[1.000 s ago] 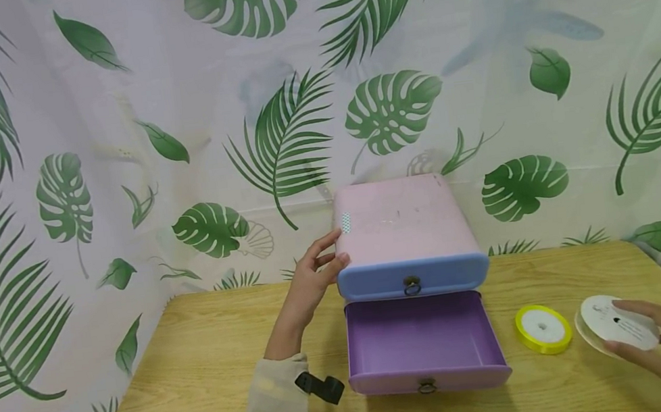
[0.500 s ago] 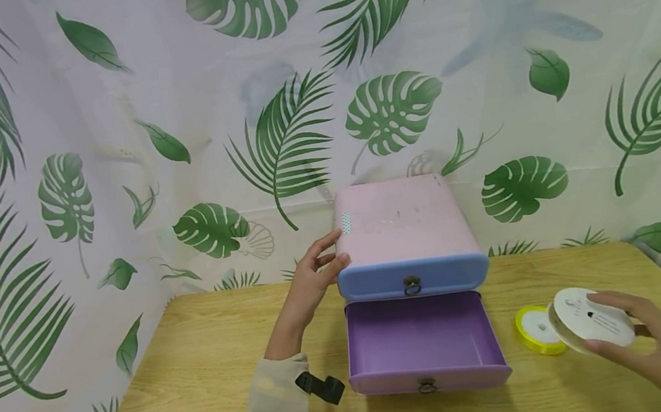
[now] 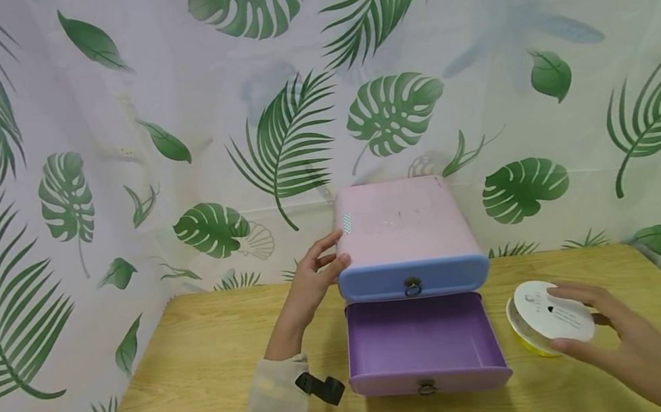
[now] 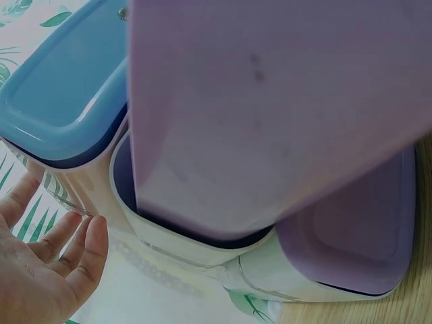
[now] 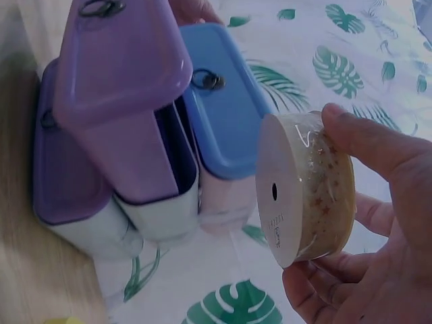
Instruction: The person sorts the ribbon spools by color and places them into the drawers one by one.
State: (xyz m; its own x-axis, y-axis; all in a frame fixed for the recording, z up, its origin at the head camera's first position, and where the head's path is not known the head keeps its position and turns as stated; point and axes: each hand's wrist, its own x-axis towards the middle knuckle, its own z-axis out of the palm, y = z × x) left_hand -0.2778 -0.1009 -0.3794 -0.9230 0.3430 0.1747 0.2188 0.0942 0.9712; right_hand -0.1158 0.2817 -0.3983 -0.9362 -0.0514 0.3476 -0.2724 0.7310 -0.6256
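My right hand (image 3: 621, 336) grips a white-sided spool of ribbon (image 3: 553, 310) between thumb and fingers, to the right of the drawer unit. In the right wrist view the ribbon spool (image 5: 304, 189) shows a tan, star-patterned band under clear wrap. A yellow-rimmed spool (image 3: 533, 346) lies on the table, mostly hidden behind it. My left hand (image 3: 311, 279) rests its fingertips against the left side of the unit's pink top (image 3: 405, 218). Below the closed blue drawer (image 3: 370, 284), a purple drawer (image 3: 387, 384) is pulled out, with nothing in it.
Both wrist views show another purple drawer (image 5: 64, 162), pushed in at the bottom of the stack. The wooden table (image 3: 219, 354) meets a leaf-print cloth (image 3: 289, 54) at the back. A black strap (image 3: 321, 388) sits at the left sleeve.
My right hand has carried the ribbon spool leftward, from beside the yellow-rimmed spool to over it, covering most of it. The left hand and the drawers have stayed put.
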